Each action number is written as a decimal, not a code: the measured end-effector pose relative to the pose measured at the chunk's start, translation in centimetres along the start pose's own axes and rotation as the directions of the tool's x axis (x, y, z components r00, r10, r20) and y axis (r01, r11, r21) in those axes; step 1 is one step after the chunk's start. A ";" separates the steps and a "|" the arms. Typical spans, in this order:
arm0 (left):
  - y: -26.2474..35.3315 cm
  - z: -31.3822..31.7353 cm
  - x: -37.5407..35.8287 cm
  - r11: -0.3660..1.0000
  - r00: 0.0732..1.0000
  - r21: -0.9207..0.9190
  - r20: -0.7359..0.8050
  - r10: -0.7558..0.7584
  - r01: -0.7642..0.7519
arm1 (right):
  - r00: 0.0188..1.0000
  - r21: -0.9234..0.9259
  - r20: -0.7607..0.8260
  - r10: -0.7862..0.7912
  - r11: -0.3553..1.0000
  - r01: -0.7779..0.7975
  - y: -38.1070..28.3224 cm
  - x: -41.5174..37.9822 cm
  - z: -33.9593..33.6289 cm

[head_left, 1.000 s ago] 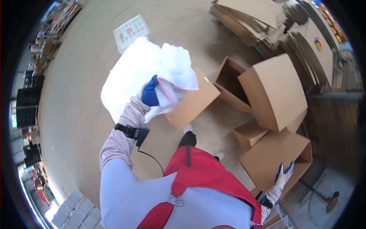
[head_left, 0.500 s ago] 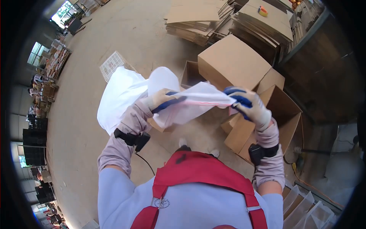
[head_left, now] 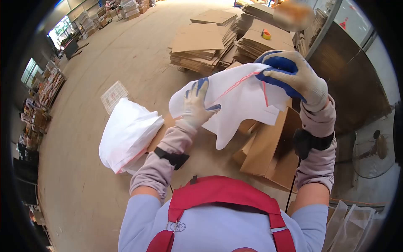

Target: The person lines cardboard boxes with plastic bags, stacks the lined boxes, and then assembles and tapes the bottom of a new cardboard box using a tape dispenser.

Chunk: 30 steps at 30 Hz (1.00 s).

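Note:
A white cloth point(head_left: 239, 96) with red stitching, perhaps a bag, hangs spread out in front of me above the cardboard boxes. My right hand point(head_left: 296, 75), in a white glove with blue palm and fingertips, pinches its upper right corner where the red lines meet. Fingers stretched and apart, my left hand point(head_left: 196, 103) lies against the cloth's left part, in the same kind of glove. To the left, a pile of folded white cloth point(head_left: 128, 132) with red edging rests on a cardboard surface, apart from both hands.
An open cardboard box point(head_left: 268, 155) stands below my right hand. Stacks of flattened cardboard point(head_left: 197, 40) lie ahead, with a yellow and red tape roll point(head_left: 266, 34) on one. A white plastic grate point(head_left: 114, 96) is on the floor, and a fan point(head_left: 371, 153) stands at right.
My right hand has risen to the right, stretching the cloth wider. My left hand has gone from gripping the cloth to lying on it with spread fingers. The view has shifted.

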<state>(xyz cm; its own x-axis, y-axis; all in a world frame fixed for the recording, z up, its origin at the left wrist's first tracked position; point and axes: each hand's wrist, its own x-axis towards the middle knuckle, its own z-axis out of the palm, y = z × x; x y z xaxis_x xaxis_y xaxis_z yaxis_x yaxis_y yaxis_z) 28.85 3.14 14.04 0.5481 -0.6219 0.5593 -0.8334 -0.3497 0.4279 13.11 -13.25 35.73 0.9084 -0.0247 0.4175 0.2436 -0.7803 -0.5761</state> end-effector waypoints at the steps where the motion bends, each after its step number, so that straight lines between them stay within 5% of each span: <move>1: 0.0 1.4 0.2 0.999 1.000 0.041 -0.017 -0.015 0.016 | 0.995 -0.011 -0.041 0.087 0.996 -0.087 -1.1 -0.7 -0.6; 5: -1.1 4.3 1.6 0.997 0.997 -0.038 -0.050 -0.064 0.062 | 0.989 -0.012 -0.045 0.142 0.990 -0.142 -1.7 -2.3 -3.5; 7: -3.8 1.5 2.8 0.972 0.975 -0.071 0.002 0.223 -0.222 | 0.983 -0.220 -0.101 0.156 0.960 -0.175 1.8 -3.7 -6.5; 9: -2.8 -3.0 3.6 0.942 0.901 -0.292 0.345 0.263 -0.163 | 0.915 -0.276 -0.369 0.163 0.921 -0.276 5.4 -4.8 -6.3; 10: -1.4 -6.0 4.0 0.945 0.799 -0.325 0.576 0.172 0.031 | 0.873 -0.220 -0.468 0.139 0.938 -0.268 7.6 -5.7 -5.6; 11: 0.2 -8.8 5.1 0.947 0.548 -0.153 0.836 -0.028 0.283 | 0.901 0.033 -0.386 0.199 0.979 -0.202 9.9 -7.3 -4.8; 12: -0.7 -9.7 4.7 0.826 0.597 -0.388 0.798 0.079 0.409 | 0.923 0.414 -0.241 0.300 0.892 -0.181 10.1 -9.3 -2.9; 13: -1.4 -10.5 3.9 0.632 0.660 -0.590 0.734 0.160 0.503 | 0.942 0.729 -0.069 0.328 0.662 -0.177 9.4 -11.8 -0.3; 14: -0.9 -10.7 3.5 0.631 0.655 -0.590 0.737 0.166 0.504 | 0.907 0.679 0.050 0.418 0.652 -0.337 9.0 -13.1 2.2; 15: 0.1 -10.6 3.2 0.346 0.704 -0.724 0.679 0.209 0.597 | 0.847 0.605 0.166 0.504 0.626 -0.491 8.6 -13.9 5.3; 16: 1.2 -10.1 2.8 0.024 0.750 -0.774 0.620 0.228 0.633 | 0.882 0.642 0.151 0.446 0.634 -0.431 8.9 -14.9 9.8; 17: 2.4 -9.2 2.5 -0.066 0.683 -0.694 0.681 0.265 0.717 | 0.891 0.378 0.211 0.402 0.807 -0.453 9.9 -15.2 13.7; 18: 3.4 -7.4 1.7 0.056 0.620 -0.650 0.744 0.249 0.758 | 0.951 0.316 0.180 0.251 0.901 -0.298 12.2 -16.0 19.2; 19: 4.7 -5.6 0.8 0.178 0.560 -0.600 0.796 0.230 0.780 | 0.939 0.291 0.313 0.142 0.927 -0.237 10.3 -14.7 21.7; 20: 7.0 -4.9 0.2 0.203 0.497 -0.544 0.833 0.243 0.814 | 0.940 0.278 0.295 0.174 0.925 -0.259 10.7 -15.2 21.3; 23: 10.8 -4.7 0.0 0.398 0.375 -0.435 0.900 0.223 0.808 | 0.838 0.814 0.262 0.479 0.356 -0.459 13.0 -17.7 20.9; 25: 9.3 -4.5 0.1 -0.067 0.579 -0.594 0.745 0.331 0.802 | 0.713 0.940 0.336 0.616 -0.169 -0.296 14.0 -19.8 21.0; 26: 10.2 -4.8 0.9 -0.181 0.631 -0.609 0.699 0.337 0.772 | 0.653 0.902 0.398 0.644 -0.404 -0.151 14.5 -20.7 20.5; 27: 11.6 -5.6 2.5 -0.292 0.689 -0.624 0.645 0.330 0.725 | 0.689 0.971 0.182 0.701 -0.238 -0.015 12.3 -22.0 12.2; 28: 13.4 -5.9 3.8 -0.136 0.685 -0.675 0.684 0.251 0.725 | 0.599 0.995 0.001 0.800 -0.063 0.082 13.5 -24.0 7.4; 29: 14.2 -4.5 3.8 -0.137 0.686 -0.676 0.683 0.250 0.724 | 0.515 0.952 -0.300 0.803 0.284 0.112 12.8 -25.9 2.6; 30: 14.6 -2.3 3.3 -0.144 0.696 -0.682 0.685 0.217 0.717 | 0.607 0.728 -0.602 0.519 0.670 0.148 13.8 -28.3 -2.2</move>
<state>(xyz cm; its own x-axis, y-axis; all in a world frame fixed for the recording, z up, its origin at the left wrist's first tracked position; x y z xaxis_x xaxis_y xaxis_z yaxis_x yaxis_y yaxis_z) 18.65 -2.40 23.73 0.1525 -0.9883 -0.0046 0.5614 0.0828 0.8234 -10.00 -24.71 17.54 0.4733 -0.7962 0.3770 0.5449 -0.0717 -0.8355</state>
